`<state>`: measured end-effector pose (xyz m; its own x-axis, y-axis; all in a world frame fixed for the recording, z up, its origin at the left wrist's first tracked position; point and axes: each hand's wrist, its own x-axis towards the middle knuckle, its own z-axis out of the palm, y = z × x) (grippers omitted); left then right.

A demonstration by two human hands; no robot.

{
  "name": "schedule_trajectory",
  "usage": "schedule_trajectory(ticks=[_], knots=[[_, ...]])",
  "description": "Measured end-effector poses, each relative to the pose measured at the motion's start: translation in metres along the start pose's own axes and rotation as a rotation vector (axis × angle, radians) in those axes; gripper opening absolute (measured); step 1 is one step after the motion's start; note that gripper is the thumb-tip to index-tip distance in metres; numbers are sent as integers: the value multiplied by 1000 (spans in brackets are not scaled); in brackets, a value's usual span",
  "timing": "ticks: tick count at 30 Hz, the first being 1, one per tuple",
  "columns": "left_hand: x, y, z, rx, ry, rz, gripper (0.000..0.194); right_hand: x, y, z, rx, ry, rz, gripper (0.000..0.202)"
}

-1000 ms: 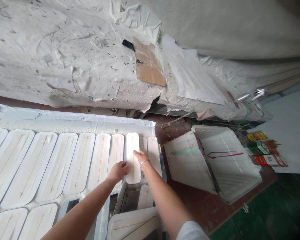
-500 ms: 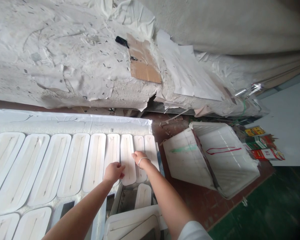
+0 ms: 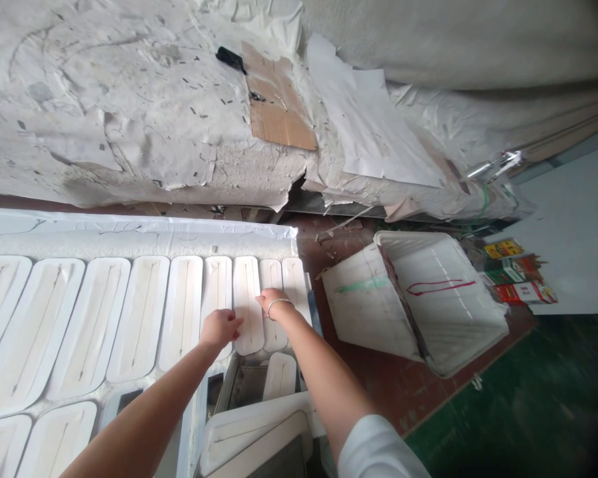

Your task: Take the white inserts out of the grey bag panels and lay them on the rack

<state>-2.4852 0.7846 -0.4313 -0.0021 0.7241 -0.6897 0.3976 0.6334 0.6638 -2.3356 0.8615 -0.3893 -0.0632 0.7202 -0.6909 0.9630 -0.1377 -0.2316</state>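
A row of long white rounded panels lies side by side on a white-covered bench [image 3: 129,236]. My left hand [image 3: 220,328] rests on the near end of one narrow white panel [image 3: 247,299], fingers curled against its left edge. My right hand [image 3: 272,302], with a bracelet on the wrist, presses on the same panel's right side, where it meets the neighbouring panel [image 3: 270,292]. The panel lies flat in the row between its neighbours.
A white bin [image 3: 418,299] lies tipped on the red floor to the right, with small coloured boxes [image 3: 518,279] beyond it. Behind the bench runs a paper-covered surface with a cardboard piece [image 3: 276,106]. More white panels [image 3: 259,431] are stacked below my arms.
The narrow panel has gone from lying over its neighbours to lying flat in the row. Both hands stayed on it, and my view drifted slightly right.
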Motion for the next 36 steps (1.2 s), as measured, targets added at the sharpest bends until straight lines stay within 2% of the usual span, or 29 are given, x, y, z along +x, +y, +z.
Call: schedule_trajectory(ticks=[7, 11, 15, 18, 20, 22, 25, 27, 29, 31, 32, 33, 35, 36], knots=[[6, -3, -2, -34, -22, 1, 20, 0, 5, 6, 73, -24, 10, 29], [7, -5, -4, -24, -15, -20, 21, -3, 8, 16, 65, 27, -1, 30], [8, -4, -3, 30, 5, -27, 20, -7, 6, 25, -26, 84, -8, 20], [7, 0, -1, 98, 16, -29, 19, -19, 2, 33, -122, 148, -15, 27], [5, 5, 0, 144, 15, -33, 19, -29, 1, 38, -184, 211, -75, 31], [4, 9, -1, 188, 19, -30, 19, -35, 1, 40, -242, 263, -213, 37], [0, 11, -4, 258, 85, -8, 21, -30, 5, 35, -346, 238, -448, 46], [-10, 4, -5, 294, 164, 0, 21, -19, 9, 28, -409, 195, -533, 47], [-29, -12, -3, 319, 211, 13, 23, -8, 14, 21, -443, 190, -547, 53], [-57, -36, 7, 341, 168, 35, 32, 1, 18, 15, -459, 203, -525, 74], [-73, -49, 14, 358, 108, 44, 39, 4, 19, 13, -466, 207, -507, 83], [-90, -63, 22, 358, 47, 41, 49, 6, 19, 11, -475, 204, -491, 88], [-120, -87, 37, 295, 43, 89, 74, 8, 17, 7, -502, 183, -476, 91], [-132, -96, 43, 276, 28, 96, 81, 9, 14, 5, -518, 170, -472, 93]])
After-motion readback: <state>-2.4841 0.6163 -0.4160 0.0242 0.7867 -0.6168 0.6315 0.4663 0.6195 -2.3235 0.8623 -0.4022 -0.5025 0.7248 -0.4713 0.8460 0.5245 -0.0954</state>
